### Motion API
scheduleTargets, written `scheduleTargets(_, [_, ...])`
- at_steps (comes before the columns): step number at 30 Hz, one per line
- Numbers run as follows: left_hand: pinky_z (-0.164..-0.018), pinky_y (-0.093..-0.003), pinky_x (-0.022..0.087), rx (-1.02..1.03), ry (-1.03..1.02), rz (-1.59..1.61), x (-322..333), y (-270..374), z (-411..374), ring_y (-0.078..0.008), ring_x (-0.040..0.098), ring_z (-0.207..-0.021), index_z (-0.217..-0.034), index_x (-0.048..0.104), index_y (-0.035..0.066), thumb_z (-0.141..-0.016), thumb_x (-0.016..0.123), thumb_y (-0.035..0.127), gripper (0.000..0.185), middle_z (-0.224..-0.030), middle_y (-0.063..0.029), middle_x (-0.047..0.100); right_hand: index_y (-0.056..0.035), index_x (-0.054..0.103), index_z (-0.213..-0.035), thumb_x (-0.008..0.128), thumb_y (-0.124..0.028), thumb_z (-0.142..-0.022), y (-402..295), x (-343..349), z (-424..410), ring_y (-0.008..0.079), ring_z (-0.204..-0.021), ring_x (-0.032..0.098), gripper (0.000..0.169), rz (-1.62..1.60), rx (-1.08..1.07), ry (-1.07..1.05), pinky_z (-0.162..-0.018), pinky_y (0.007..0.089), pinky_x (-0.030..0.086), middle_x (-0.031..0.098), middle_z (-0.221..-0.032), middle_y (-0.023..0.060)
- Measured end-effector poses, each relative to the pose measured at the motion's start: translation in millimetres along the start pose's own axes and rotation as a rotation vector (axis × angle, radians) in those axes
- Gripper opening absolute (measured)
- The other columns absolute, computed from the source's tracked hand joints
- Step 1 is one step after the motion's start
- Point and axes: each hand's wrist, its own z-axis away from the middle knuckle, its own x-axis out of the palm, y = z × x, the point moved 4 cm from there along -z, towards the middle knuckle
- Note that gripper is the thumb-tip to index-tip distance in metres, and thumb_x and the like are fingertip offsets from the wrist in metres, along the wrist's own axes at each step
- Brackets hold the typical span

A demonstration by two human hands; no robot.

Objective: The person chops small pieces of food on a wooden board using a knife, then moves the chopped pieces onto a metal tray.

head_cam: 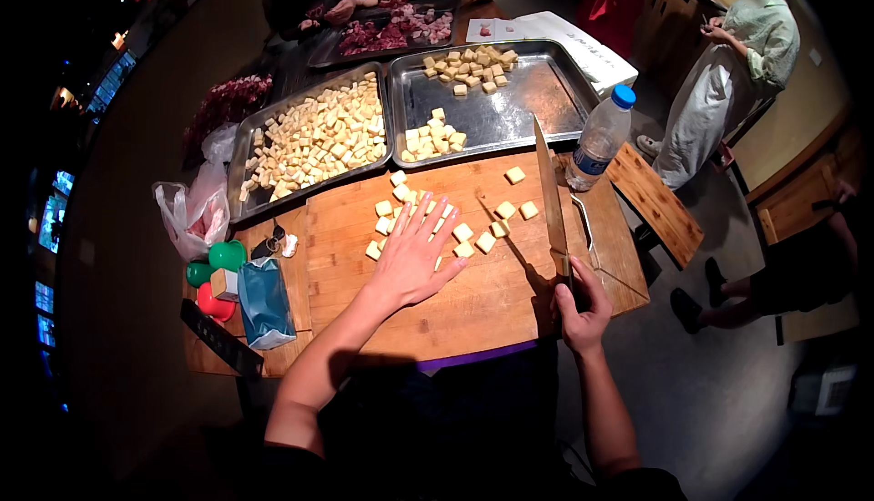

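My left hand [413, 259] is spread flat, palm down, over a cluster of pale yellow cubes [382, 208] on a wooden cutting board [410, 327]. Its palm and fingers cover part of the cluster, and it grips nothing. In my right hand [584, 310] is the handle of a kitchen knife [552, 194], raised over the board's right side with the blade pointing away from me. Several loose cubes [485, 242] lie between my left hand and the knife. Past the board sit a metal tray full of cubes [321, 136] and a second metal tray [505, 108] holding two smaller piles.
A plastic bottle with a blue cap [601, 136] stands by the board's far right corner. To the left are a plastic bag [194, 211], green and red cups [216, 302] and a teal packet [265, 303]. People work around a meat tray [403, 30] opposite; another person [734, 78] stands right.
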Motion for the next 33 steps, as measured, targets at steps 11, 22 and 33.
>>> scheduleTargets(11, [-0.134, -0.0505, 0.008, -0.062, 0.004, 0.033, 27, 27, -30, -0.0407, 0.014, -0.163, -0.164, 0.024, -0.008, -0.100, 0.043, 0.073, 0.105, -0.172, -0.0265, 0.024, 0.0017, 0.064, -0.140, 0.069, 0.004, -0.096, -2, 2, -4, 0.0089, -0.062, 0.064, 0.045, -0.077, 0.069, 0.052, -0.058, 0.0245, 0.051, 0.071, -0.083, 0.0059])
scheduleTargets(22, [-0.134, -0.0479, 0.012, -0.207, -0.004, 0.101, -2, -26, -12, -0.0358, 0.020, -0.162, -0.164, 0.026, -0.007, -0.099, 0.049, 0.071, 0.104, -0.172, -0.0254, 0.027, 0.0011, 0.065, -0.139, 0.070, 0.003, -0.096, -3, 2, -5, 0.0082, -0.062, 0.064, 0.044, -0.077, 0.081, 0.046, -0.057, 0.0241, 0.051, 0.071, -0.083, 0.0058])
scheduleTargets(33, [-0.134, -0.0467, 0.011, -0.264, -0.019, 0.015, 8, -42, -9, -0.0355, 0.014, -0.164, -0.164, 0.024, -0.008, -0.101, 0.045, 0.074, 0.106, -0.173, -0.0250, 0.023, 0.0010, 0.065, -0.140, 0.070, 0.002, -0.096, -2, 0, -4, 0.0081, -0.062, 0.064, 0.044, -0.085, 0.097, 0.047, -0.056, 0.0242, 0.051, 0.072, -0.084, 0.0062])
